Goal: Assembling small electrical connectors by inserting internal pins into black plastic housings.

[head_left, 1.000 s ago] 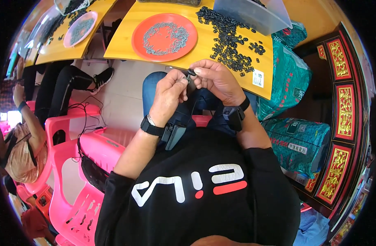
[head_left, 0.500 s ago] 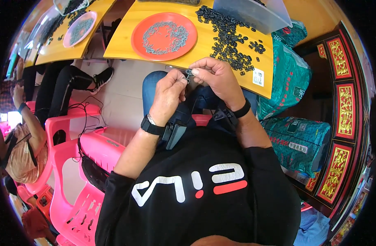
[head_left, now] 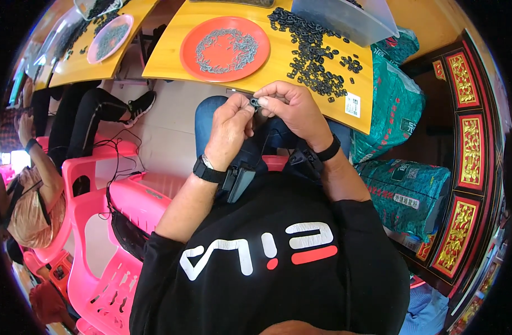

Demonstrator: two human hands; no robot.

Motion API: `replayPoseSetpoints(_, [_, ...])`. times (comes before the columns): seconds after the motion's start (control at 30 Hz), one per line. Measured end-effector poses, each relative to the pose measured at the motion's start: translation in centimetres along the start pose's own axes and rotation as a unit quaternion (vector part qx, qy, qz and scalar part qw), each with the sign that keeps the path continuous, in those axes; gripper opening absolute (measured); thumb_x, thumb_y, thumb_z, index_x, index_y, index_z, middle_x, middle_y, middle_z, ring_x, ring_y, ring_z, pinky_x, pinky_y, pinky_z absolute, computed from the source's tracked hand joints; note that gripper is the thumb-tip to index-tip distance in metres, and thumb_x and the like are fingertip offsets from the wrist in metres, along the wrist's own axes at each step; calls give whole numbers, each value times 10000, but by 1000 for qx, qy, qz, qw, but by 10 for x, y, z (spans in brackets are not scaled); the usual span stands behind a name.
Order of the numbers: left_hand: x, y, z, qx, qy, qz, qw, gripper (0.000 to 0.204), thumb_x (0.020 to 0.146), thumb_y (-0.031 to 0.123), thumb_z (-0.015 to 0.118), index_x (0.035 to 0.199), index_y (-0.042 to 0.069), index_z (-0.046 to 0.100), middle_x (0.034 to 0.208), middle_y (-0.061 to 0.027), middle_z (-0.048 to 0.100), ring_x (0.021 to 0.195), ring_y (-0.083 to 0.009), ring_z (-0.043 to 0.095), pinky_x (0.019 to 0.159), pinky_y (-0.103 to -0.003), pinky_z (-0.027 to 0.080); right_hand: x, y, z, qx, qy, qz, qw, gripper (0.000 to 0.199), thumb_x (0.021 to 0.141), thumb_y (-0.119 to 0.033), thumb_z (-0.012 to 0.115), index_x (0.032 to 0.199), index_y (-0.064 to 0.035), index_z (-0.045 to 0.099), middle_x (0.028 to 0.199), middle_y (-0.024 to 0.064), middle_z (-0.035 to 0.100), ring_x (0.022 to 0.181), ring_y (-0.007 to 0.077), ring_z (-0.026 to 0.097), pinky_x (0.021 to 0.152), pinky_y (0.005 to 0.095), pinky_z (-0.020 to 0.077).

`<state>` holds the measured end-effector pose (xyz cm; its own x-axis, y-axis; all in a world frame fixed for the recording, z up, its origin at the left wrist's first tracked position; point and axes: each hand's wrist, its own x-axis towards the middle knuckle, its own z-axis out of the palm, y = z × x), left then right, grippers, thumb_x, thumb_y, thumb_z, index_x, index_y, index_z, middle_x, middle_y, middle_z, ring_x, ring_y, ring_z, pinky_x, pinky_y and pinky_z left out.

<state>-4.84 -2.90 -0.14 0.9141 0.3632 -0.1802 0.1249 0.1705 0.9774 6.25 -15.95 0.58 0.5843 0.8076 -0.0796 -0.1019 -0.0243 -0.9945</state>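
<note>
Far left: a second yellow table (head_left: 72,64) with a pale plate (head_left: 109,38) of small dark bits, and another person's dark-trousered legs (head_left: 88,114) tucked beneath it. Lower left: glossy pink plastic chairs (head_left: 102,223), moulded and slotted, cables trailing over them. Centre: orange round plate (head_left: 225,40) on the yellow tabletop (head_left: 172,50), loaded with thin grey metal pins raked into a rough ring, probably kept within easy reach of both hands. Just below the table edge: left hand (head_left: 229,129), fingers curled in close, thumb and fingertips narrowed toward the small black part (head_left: 255,103), black band at the wrist. Part itself held in mid-air between the two hands, above the lap, just beside the table's front edge. Right hand (head_left: 292,109) pinched on that part from the other side, fingertips tight around it, likely steadying it for fitting; too small to tell its exact shape. Above the right hand: a heap of matching small black plastic pieces (head_left: 314,56), looped and blocky, spilled loosely across the wood. Beyond: a clear plastic tub (head_left: 345,19), translucent and rigid. Far right: green woven sacks (head_left: 398,100) stacked beside dark cabinet panels with red-and-gold carving (head_left: 471,151).
</note>
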Motion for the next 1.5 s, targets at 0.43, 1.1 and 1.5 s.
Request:
replayPoseSetpoints(0.43, [0,3,-5,-48,-20,1,999,117,905,150,484,871,48,532,642,14,494,529,-61,464,477,-193,361,-3,1,17,-13,31,-83,996,240,817,8,590,1053,12,546,757,-8,587,606,17,538,467,165,412])
replayPoseSetpoints(1.1, [-1,12,-5,190,-24,316,929,176,885,63,515,1039,-6,464,758,-122,595,644,-225,601,609,-309,483,-15,-29,10,104,-11,-13,994,242,810,-45,622,1045,4,588,781,-5,598,640,32,550,527,162,437])
replayPoseSetpoints(1.5, [-3,12,-5,218,2,353,910,180,897,108,513,1032,-6,479,729,-117,602,625,-227,607,587,-315,480,-19,-33,13,80,-21,-28,996,292,841,-9,584,1131,29,581,838,23,624,727,76,600,671,193,486])
